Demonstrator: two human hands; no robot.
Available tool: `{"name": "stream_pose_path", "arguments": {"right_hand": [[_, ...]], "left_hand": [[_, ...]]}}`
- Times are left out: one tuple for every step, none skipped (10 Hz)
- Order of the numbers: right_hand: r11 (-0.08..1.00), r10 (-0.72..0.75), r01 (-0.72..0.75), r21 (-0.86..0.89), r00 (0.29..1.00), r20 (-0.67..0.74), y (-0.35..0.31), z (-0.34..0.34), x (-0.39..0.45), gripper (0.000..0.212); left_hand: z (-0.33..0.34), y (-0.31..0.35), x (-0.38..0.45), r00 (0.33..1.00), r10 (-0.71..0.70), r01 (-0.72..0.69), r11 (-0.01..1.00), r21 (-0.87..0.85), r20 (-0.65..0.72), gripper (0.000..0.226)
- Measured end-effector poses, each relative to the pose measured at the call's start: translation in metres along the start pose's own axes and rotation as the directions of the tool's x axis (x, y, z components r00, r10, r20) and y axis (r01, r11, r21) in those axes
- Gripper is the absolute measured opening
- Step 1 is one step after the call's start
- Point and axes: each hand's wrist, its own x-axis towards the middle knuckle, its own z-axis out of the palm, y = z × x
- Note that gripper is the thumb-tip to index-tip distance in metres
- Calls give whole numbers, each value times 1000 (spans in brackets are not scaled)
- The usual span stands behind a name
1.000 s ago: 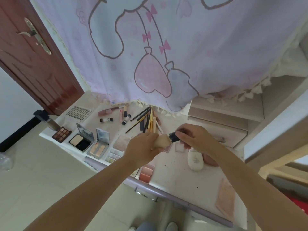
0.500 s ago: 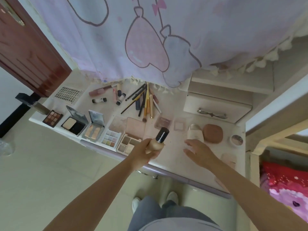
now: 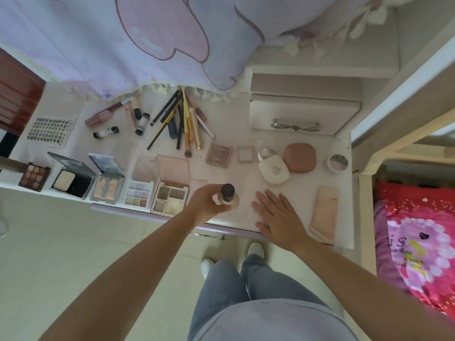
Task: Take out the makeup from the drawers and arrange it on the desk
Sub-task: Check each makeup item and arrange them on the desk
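Note:
My left hand [image 3: 205, 201] grips a beige foundation bottle [image 3: 229, 198] with a black cap, held upright at the desk's [image 3: 246, 168] front edge. My right hand [image 3: 278, 217] lies flat on the desk just right of the bottle, fingers straight, holding nothing. Several open palettes [image 3: 170, 193] line the front edge to the left. Pencils and brushes [image 3: 182, 121] lie fanned at the back. A white bottle [image 3: 273, 168], a brown compact [image 3: 300, 157] and a small round jar [image 3: 337, 163] lie to the right.
A small shut drawer unit [image 3: 302, 116] with a bow handle stands at the back right. A pink flat pouch [image 3: 325, 212] lies by the right hand. A printed curtain [image 3: 147, 40] hangs over the desk's back. A red bedspread [image 3: 418, 230] is at the right.
The right hand let go of the bottle's cap and dropped flat onto the desk. The left hand brought the bottle down towards the front edge. My view tilted downward.

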Motion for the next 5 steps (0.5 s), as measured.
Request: {"name": "stream_pose_path", "arguments": {"right_hand": [[1000, -2, 2, 9, 1000, 14, 0, 1, 0, 46], [1000, 6, -6, 0, 1000, -7, 1, 0, -1, 48], [1000, 1, -1, 4, 1000, 3, 1, 2, 0, 48], [1000, 0, 0, -7, 999, -38, 2, 5, 0, 48], [999, -3, 0, -34, 996, -89, 0, 3, -1, 44]], "left_hand": [[-3, -1, 4, 1000, 21, -21, 1000, 20, 6, 43], [-4, 0, 5, 1000, 8, -8, 996, 85, -1, 43], [-3, -5, 5, 1000, -1, 2, 997, 81, -6, 42], [-2, -5, 3, 1000, -5, 5, 999, 33, -2, 43], [0, -6, -1, 1000, -6, 6, 999, 44, -19, 47]]}}
